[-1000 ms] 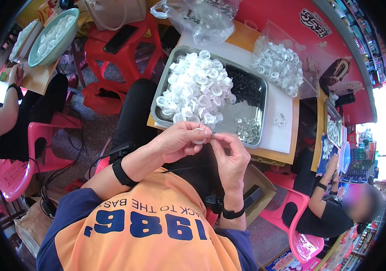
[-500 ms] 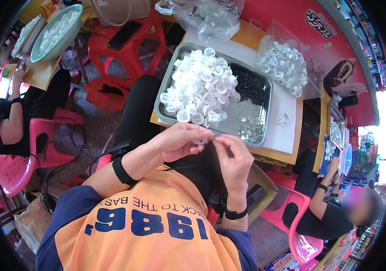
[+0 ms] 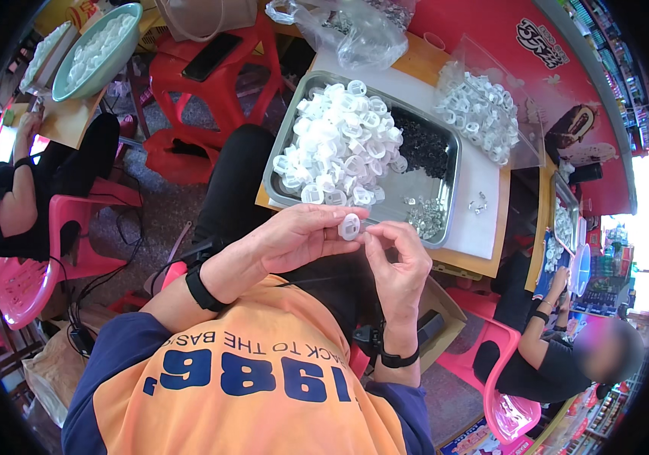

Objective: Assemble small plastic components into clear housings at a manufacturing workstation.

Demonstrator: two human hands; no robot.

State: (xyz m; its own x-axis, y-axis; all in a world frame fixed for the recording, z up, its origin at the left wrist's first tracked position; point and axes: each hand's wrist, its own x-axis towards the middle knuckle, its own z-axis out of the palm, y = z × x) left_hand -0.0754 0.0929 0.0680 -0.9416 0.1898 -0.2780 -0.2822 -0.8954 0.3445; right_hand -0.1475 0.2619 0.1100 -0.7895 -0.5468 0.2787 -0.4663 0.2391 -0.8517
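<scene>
Between the fingers of my left hand (image 3: pixel 298 233) is a small round white plastic cap (image 3: pixel 349 227), its face with cut-outs turned up. Close by on the right, my right hand (image 3: pixel 396 254) has thumb and forefinger pinched at the cap's edge; whatever tiny thing they hold is hidden. Just beyond my hands lies a metal tray (image 3: pixel 279 171). It holds a big heap of white plastic caps (image 3: pixel 339 140), a pile of small black pieces (image 3: pixel 421 144) and a smaller pile of clear little pieces (image 3: pixel 426 218).
A clear bag of similar caps (image 3: pixel 480 114) lies right of the tray, with a few loose clear bits (image 3: pixel 477 203) nearby. Another plastic bag (image 3: pixel 370 45) sits behind. A phone (image 3: pixel 211 57) rests on a red stool (image 3: pixel 245 64). People sit working at left and right.
My left fingers have turned the cap so its round face shows upward. My right hand has shifted slightly, its pinch staying next to the cap.
</scene>
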